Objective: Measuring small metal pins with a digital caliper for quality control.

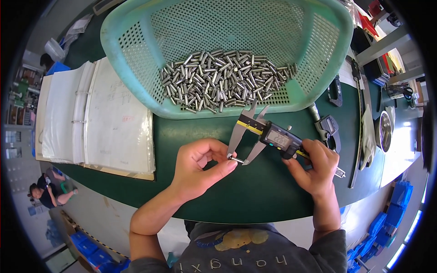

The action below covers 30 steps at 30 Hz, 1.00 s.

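Head view, left hand: the left hand (pixel 200 166) pinches a small metal pin (pixel 236 159) between thumb and forefinger, the other fingers curled in.
Head view, right hand: the right hand (pixel 314 168) is wrapped round the body of a digital caliper (pixel 268 135), thumb at its slider.
Pin: it lies crosswise between the caliper's lower jaws, which stand nearly shut on it, above the green table (pixel 255 191).
Basket: a green perforated basket (pixel 136 59) sits just beyond the caliper tips, its near rim close to them; a heap of metal pins (pixel 223 82) lies inside.
Binder: an open ring binder (pixel 95 118) lies left of the left hand, its corner near the wrist.
Right side: a second gauge (pixel 328 129) lies just behind the right hand.
Open room: bare table between hands and the near table edge.
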Tool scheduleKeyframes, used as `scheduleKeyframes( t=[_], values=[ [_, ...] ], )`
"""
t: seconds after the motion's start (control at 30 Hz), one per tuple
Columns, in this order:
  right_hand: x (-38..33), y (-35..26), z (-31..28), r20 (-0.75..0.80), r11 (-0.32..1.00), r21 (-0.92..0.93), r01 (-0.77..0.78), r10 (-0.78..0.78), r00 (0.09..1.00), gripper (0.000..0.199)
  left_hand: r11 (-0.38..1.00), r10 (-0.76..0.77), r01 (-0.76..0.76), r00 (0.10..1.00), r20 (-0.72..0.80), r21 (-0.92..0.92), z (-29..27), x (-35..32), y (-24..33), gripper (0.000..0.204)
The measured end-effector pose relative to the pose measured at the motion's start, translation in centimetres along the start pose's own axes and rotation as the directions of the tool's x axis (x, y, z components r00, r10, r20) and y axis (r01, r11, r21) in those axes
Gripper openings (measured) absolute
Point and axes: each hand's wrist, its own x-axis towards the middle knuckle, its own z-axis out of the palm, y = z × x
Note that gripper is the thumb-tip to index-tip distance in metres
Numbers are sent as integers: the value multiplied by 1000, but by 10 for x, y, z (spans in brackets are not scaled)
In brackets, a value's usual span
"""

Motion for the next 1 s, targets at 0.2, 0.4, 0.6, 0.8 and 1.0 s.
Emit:
scheduleKeyframes(
  t=[0.2,0.4,0.6,0.8,1.0],
  values=[
    [1,0,-2,5,1000,2,-11,11,1000,34,1000,12,-13,999,33,27,-2,2,-1,16],
    [2,3,1,0,1000,18,3,-3,1000,34,997,-10,4,997,78,76,-7,4,0,24],
    [2,2,-1,0,1000,-4,12,-12,1000,34,998,-15,10,996,90,59,-12,3,-4,21],
    [1,0,1,57,1000,-18,5,-4,998,31,988,-14,14,1000,-1,155,-11,6,-2,16],
    [-3,-2,0,-27,996,-47,-81,79,996,29,673,506,-314,856,-107,670,-21,46,22,11]
  ],
)
